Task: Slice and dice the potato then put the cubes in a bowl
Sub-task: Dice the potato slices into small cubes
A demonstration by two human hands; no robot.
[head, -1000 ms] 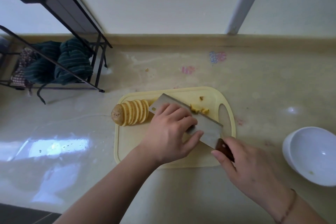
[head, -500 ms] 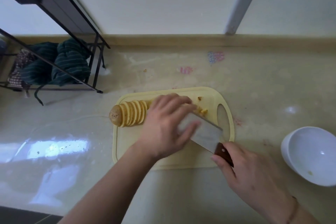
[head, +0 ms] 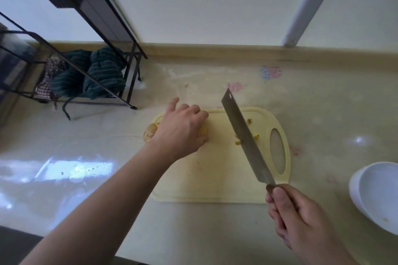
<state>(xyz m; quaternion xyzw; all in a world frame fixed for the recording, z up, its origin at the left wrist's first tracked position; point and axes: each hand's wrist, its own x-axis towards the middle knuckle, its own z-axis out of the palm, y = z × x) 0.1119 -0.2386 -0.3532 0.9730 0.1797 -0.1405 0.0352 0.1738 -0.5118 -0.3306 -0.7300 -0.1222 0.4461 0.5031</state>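
Note:
The sliced potato (head: 150, 133) lies at the left end of the pale yellow cutting board (head: 215, 178). My left hand (head: 183, 129) covers most of it, fingers curled over the slices. My right hand (head: 301, 219) grips the brown handle of a cleaver (head: 245, 139), whose blade stands on edge across the right part of the board, tip pointing away from me. A few small potato bits (head: 256, 136) lie beside the blade. The white bowl (head: 379, 196) sits at the right edge of the view, apart from the board.
A black wire rack (head: 90, 54) holding dark green striped cloths (head: 94, 75) stands at the back left of the glossy counter (head: 64, 157). A wall and a white pipe (head: 310, 4) rise behind. The counter's front edge runs along the bottom left.
My left hand left the flat of the blade and moved left onto the sliced potato. The cleaver turned from lying flat to standing on edge, further right.

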